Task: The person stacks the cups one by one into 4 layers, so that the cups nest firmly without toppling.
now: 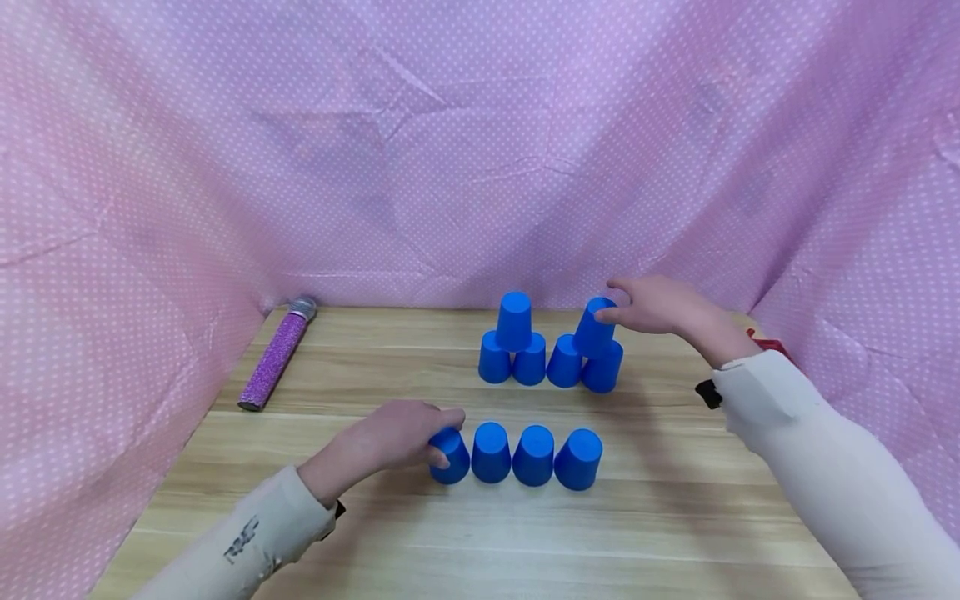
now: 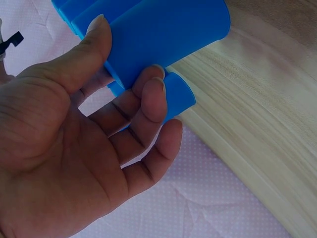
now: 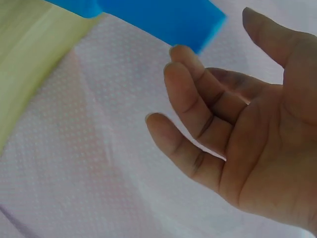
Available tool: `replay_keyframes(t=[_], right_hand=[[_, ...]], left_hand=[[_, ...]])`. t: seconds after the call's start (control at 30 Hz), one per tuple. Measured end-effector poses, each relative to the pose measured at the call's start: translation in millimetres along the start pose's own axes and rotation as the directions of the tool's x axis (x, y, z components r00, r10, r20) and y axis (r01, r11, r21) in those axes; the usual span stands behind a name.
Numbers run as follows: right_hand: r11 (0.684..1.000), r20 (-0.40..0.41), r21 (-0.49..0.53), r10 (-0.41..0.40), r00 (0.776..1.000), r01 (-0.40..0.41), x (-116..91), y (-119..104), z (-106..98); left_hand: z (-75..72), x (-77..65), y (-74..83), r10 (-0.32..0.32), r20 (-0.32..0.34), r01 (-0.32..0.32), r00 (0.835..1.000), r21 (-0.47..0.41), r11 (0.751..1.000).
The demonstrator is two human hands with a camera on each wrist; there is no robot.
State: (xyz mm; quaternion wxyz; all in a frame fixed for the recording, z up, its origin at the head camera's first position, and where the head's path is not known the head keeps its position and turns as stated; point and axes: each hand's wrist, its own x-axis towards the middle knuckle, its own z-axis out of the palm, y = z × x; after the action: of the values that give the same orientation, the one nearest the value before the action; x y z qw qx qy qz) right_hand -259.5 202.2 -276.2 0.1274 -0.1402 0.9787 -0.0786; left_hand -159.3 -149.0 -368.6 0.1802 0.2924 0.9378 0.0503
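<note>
My left hand (image 1: 393, 435) holds the leftmost blue cup (image 1: 452, 458) of the front row between thumb and fingers. That upside-down cup stands on the table, and in the left wrist view the thumb lies along its side. At the back, my right hand (image 1: 647, 305) is beside the top cup (image 1: 595, 327) of the right-hand stack, its thumb spread away from loosely bent fingers. This top cup sits across two lower cups, the left one (image 1: 564, 362) and the right one (image 1: 603, 367). In the right wrist view the fingertips are right at the blue cup's edge (image 3: 183, 25).
Left of that stack, another blue cup (image 1: 514, 321) rests on two cups. Several upside-down cups, including the rightmost one (image 1: 579, 460), line the front row. A glittery purple microphone (image 1: 276, 357) lies at the left. Pink dotted cloth (image 1: 465, 167) surrounds the wooden table (image 1: 360, 358).
</note>
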Motion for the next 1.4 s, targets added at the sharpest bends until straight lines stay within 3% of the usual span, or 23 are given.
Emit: replay_keyframes(t=[0.23,0.43,0.6,0.8,1.0,1.4], right_hand=[[0.998,-0.124,-0.027,-0.064,0.99,0.061,-55,-4,-4],[0.985,-0.053,0.033,-0.165,0.985,0.167,-86,-15,29],[0.98,0.051,0.029,-0.199,0.979,0.198,-89,-27,72],[0.976,0.063,0.031,-0.219,0.974,0.218,-83,-29,107],[0.975,0.053,0.003,-0.221,0.974,0.222,-79,-31,120],[0.967,0.074,-0.01,-0.251,0.965,0.253,-81,-36,127]], left_hand=[[-2.3,-2.1,0.4,-0.009,-0.003,0.009,1.0,-0.009,1.0],[-3.7,-3.4,-0.1,-0.012,-0.011,0.012,1.0,-0.008,1.0],[-4.8,-3.3,0.2,-0.02,-0.012,0.02,1.0,-0.002,1.0],[-4.6,-1.5,1.2,-0.03,-0.003,0.03,1.0,-0.006,1.0],[-3.2,-0.1,2.6,-0.036,0.001,0.036,0.999,-0.003,0.999],[-1.9,-3.7,6.0,-0.039,-0.005,0.039,0.999,-0.015,0.999]])
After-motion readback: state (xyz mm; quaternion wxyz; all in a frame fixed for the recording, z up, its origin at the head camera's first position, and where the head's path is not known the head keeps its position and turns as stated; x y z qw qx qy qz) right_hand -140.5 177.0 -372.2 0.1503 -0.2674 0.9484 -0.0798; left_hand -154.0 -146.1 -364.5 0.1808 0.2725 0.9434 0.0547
